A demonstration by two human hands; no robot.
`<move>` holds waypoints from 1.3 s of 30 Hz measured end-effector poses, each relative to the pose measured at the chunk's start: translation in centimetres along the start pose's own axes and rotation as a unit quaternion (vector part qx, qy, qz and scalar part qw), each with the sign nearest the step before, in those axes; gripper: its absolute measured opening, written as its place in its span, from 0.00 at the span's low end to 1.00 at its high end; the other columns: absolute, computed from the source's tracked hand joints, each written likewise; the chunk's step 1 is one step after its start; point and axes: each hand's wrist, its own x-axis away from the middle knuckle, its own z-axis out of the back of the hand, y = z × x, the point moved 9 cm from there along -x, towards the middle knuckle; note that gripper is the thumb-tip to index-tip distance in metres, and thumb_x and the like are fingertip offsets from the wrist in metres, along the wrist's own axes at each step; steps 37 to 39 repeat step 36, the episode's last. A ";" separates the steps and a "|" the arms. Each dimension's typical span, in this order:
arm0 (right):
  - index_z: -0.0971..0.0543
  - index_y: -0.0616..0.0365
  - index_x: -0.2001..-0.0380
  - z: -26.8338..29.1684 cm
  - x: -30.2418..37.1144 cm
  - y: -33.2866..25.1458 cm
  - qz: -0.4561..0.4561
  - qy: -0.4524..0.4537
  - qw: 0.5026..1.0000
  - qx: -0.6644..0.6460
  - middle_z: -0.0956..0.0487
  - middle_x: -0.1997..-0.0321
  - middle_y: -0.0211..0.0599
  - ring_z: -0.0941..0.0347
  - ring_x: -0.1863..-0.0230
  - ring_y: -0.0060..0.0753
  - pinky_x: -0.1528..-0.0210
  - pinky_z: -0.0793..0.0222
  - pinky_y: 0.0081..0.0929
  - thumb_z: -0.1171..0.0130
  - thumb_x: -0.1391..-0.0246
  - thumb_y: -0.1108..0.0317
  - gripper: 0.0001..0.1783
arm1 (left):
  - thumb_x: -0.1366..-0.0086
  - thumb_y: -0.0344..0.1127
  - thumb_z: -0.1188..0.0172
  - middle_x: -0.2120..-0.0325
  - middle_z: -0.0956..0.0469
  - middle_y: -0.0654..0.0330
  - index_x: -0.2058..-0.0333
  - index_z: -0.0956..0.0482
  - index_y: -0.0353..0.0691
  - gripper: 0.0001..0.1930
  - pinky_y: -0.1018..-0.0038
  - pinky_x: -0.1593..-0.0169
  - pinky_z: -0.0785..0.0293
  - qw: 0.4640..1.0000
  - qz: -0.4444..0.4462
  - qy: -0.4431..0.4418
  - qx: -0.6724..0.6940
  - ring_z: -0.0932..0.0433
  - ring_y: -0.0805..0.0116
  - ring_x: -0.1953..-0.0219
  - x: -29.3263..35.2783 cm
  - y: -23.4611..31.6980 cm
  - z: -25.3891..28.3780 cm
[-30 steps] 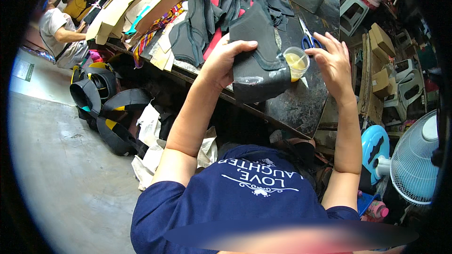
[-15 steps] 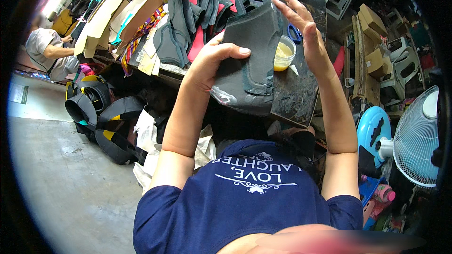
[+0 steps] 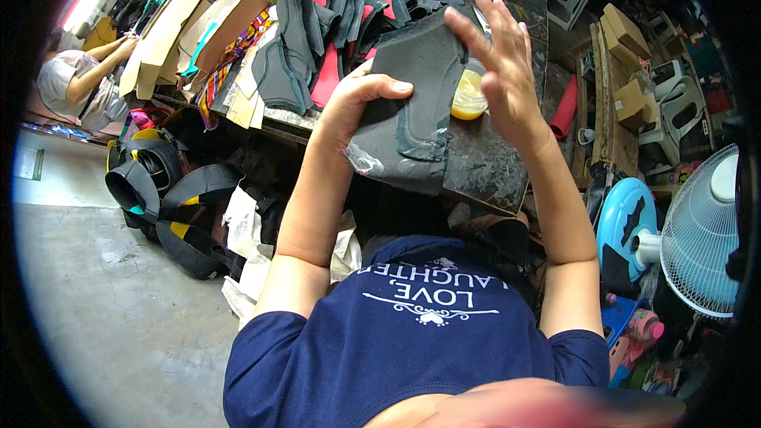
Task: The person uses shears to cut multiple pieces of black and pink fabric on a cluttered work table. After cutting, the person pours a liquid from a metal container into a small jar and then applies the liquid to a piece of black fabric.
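My left hand [image 3: 358, 111] grips a flat dark grey piece of padded material [image 3: 412, 87] by its left side, thumb on top and fingers hidden beneath. A raised panel with a darker edge lies along the right part of this piece, and a whitish smear marks its lower left corner. My right hand [image 3: 507, 71] is raised just off the piece's right edge, fingers spread, holding nothing. Partly behind that hand, a clear round tub of yellow paste [image 3: 469, 99] stands on the dark worktable [image 3: 491, 178].
Several grey and pink cut pieces [image 3: 289, 67] pile up at the table's back left, beside cardboard [image 3: 170, 36]. Black strap-like bands [image 3: 194, 190] lie on the left. A white and blue fan [image 3: 701, 230] stands at right, near wooden shelving [image 3: 610, 103]. Another person [image 3: 75, 83] works far left.
My right hand has shifted left and up with its fingers spread wider, hiding a blue handle seen before. The grey piece has moved slightly left. The other person's arms have risen.
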 end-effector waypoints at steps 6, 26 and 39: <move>0.16 0.40 0.53 -2.3 0.3 3.3 -0.076 -0.085 0.989 -0.090 0.36 0.31 0.46 0.52 0.27 0.54 0.30 0.65 0.57 0.79 0.40 0.27 0.45 | 0.51 0.26 0.39 0.65 0.20 0.51 0.52 0.25 0.31 0.24 0.70 0.58 0.19 1.000 -0.004 0.006 -0.022 0.18 0.62 0.66 0.0 0.2 1.6; 0.54 0.50 0.28 -4.2 3.8 -0.9 -0.236 -0.058 0.871 -0.426 0.22 0.64 0.31 0.26 0.64 0.19 0.57 0.29 0.16 0.38 0.47 0.76 0.50 | 0.28 0.52 0.59 0.48 0.25 0.44 0.43 0.31 0.29 0.30 0.58 0.40 0.29 0.973 -0.079 -0.087 0.199 0.24 0.52 0.46 -2.2 -0.6 2.3; 0.54 0.47 0.28 -1.5 0.9 4.6 -0.174 -0.140 0.954 -0.202 0.24 0.71 0.28 0.28 0.70 0.20 0.65 0.30 0.20 0.42 0.45 0.78 0.47 | 0.39 0.22 0.38 0.52 0.22 0.53 0.43 0.34 0.32 0.25 0.72 0.48 0.25 0.893 -0.273 -0.006 -0.358 0.23 0.69 0.51 1.7 1.5 -2.1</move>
